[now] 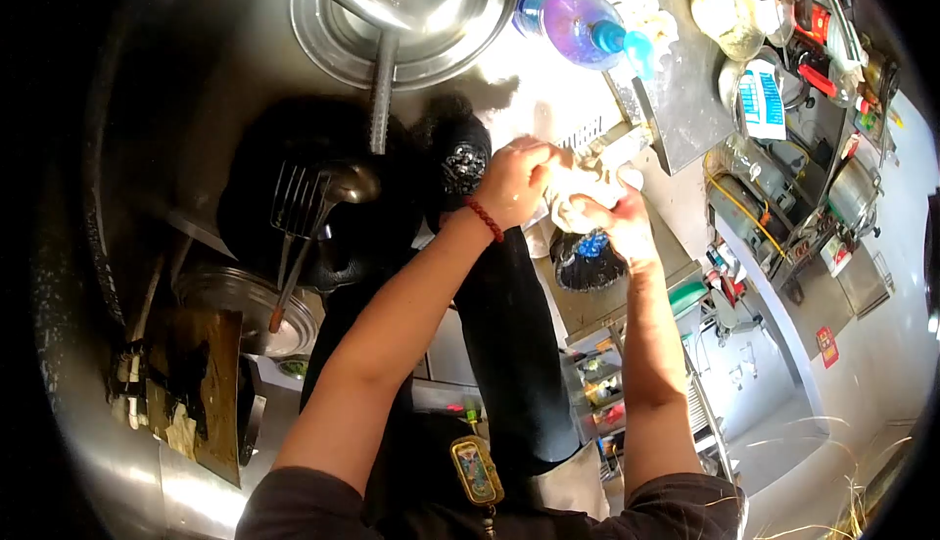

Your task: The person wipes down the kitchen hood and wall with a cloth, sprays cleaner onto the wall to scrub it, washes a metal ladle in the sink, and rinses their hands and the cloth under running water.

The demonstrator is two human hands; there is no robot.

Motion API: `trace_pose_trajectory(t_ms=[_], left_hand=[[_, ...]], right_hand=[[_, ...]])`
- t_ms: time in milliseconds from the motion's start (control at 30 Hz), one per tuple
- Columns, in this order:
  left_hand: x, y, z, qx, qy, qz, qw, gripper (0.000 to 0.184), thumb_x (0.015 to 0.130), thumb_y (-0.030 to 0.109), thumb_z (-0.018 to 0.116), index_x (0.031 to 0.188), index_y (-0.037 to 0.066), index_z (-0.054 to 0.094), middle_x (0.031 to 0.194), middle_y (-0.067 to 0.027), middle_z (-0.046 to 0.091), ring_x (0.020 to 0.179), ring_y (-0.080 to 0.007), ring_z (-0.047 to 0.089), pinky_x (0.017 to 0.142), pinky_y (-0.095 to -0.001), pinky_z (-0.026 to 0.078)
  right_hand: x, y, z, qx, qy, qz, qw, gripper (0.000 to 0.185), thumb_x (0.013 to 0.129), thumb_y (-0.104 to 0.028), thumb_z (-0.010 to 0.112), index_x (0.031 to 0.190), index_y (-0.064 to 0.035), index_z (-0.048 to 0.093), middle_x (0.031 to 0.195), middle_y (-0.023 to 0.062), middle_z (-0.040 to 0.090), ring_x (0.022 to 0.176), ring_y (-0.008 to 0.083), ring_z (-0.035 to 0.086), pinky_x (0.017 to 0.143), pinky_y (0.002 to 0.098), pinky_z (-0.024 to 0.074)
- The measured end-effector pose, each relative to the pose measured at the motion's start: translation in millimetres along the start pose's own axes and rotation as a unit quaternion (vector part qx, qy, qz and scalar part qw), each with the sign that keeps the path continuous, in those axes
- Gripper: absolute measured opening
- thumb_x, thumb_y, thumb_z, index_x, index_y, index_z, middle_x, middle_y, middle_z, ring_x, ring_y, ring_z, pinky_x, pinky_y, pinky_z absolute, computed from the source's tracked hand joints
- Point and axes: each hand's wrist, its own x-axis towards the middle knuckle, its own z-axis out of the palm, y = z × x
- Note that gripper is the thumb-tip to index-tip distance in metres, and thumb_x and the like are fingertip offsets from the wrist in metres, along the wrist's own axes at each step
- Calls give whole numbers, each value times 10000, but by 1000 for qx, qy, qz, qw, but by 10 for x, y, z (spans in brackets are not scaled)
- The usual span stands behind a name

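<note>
Both hands meet around a crumpled, pale cloth [576, 192] in the upper middle of the head view. My left hand [516, 183], with a red braided bracelet at its wrist, is closed on the cloth's left side. On the right side my right hand [624, 219] grips the same cloth, its thumb raised. Just below the cloth lies a dark round object with a blue centre [590, 261]. A bottle with purple liquid and a blue cap [573, 29] lies above the hands.
A large metal basin [323, 41] stands at the upper left with a long-handled ladle [385, 90] over it. A slotted spatula [294, 202] and a lidded pot [245, 300] are at the left. Jars and a metal pot [852, 192] fill the right.
</note>
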Motion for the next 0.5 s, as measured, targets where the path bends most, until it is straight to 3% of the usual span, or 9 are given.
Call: trace_pose_trajectory(t_ms=[33, 67, 133, 200, 267, 333, 367, 400, 500], left_hand=[[9, 138, -119, -36, -24, -80, 996, 121, 810, 21, 528, 891, 8, 616, 665, -167, 558, 645, -279, 588, 610, -336, 472], [11, 135, -110, -35, -24, -78, 996, 121, 810, 21, 528, 891, 8, 616, 665, -167, 558, 645, -279, 588, 610, -336, 472], [40, 136, -53, -56, 27, -78, 995, 96, 859, 43, 538, 912, -20, 588, 638, -106, 541, 571, -116, 528, 558, -278, 450], [93, 87, -91, -22, 10, -77, 997, 114, 868, 36, 546, 969, -12, 567, 688, -65, 555, 624, -84, 521, 577, -259, 452], [113, -121, -59, -143, 84, -108, 980, 181, 847, 91, 609, 1011, 27, 566, 704, -96, 593, 594, -172, 558, 590, -302, 475], [15, -87, -280, -150, 76, -57, 984, 239, 867, 100, 610, 1077, 27, 524, 828, -81, 596, 699, -126, 562, 630, -280, 479], [-101, -88, -401, -168, 67, -84, 980, 224, 877, 96, 597, 1077, 23, 526, 825, -69, 590, 705, -104, 548, 631, -259, 466], [-241, -59, -531, -184, 57, -110, 975, 209, 887, 93, 584, 1076, 20, 528, 822, -57, 583, 711, -82, 534, 631, -238, 453], [-676, 368, -959, -273, 48, -193, 941, 151, 912, 98, 555, 1051, 38, 556, 815, 6, 558, 675, -46, 487, 608, -188, 404]], right_hand=[[-26, 94, -92, 47, 0, -16, 999, 412, 732, -31, 704, 1126, 10, 590, 1019, 55, 647, 912, 148, 598, 854, 294, 473], [-60, 111, -128, 93, 0, -29, 995, 423, 737, -56, 705, 1136, 22, 588, 1052, 67, 642, 978, 164, 590, 900, 313, 454], [-133, 152, -179, 151, -19, -74, 986, 450, 765, -52, 663, 1195, 18, 548, 1134, 95, 614, 1057, 204, 572, 949, 348, 440], [-223, 12, -11, 346, 18, -118, 931, 529, 792, -68, 636, 1284, 15, 458, 1231, 128, 558, 1140, 250, 532, 1002, 399, 412], [-245, -43, -10, 321, 85, -90, 939, 548, 845, -104, 584, 1337, 17, 375, 1280, 135, 520, 1178, 285, 505, 1026, 441, 391], [-167, -357, 124, 403, 320, -111, 850, 515, 902, -162, 525, 1370, -40, 348, 1312, 131, 490, 1179, 301, 501, 1013, 471, 396], [-165, -440, 52, 427, 291, -100, 850, 475, 949, -238, 454, 1394, -122, 334, 1366, 137, 427, 1212, 313, 467, 1013, 498, 388], [-117, -518, 55, 428, 288, -108, 850, 475, 949, -238, 454, 1394, -122, 334, 1366, 137, 427, 1212, 313, 467, 1013, 498, 388], [204, -814, 188, 272, 232, -237, 903, 588, 952, -477, 379, 1393, -93, 319, 1404, 190, 347, 1298, 317, 348, 1065, 490, 289]])
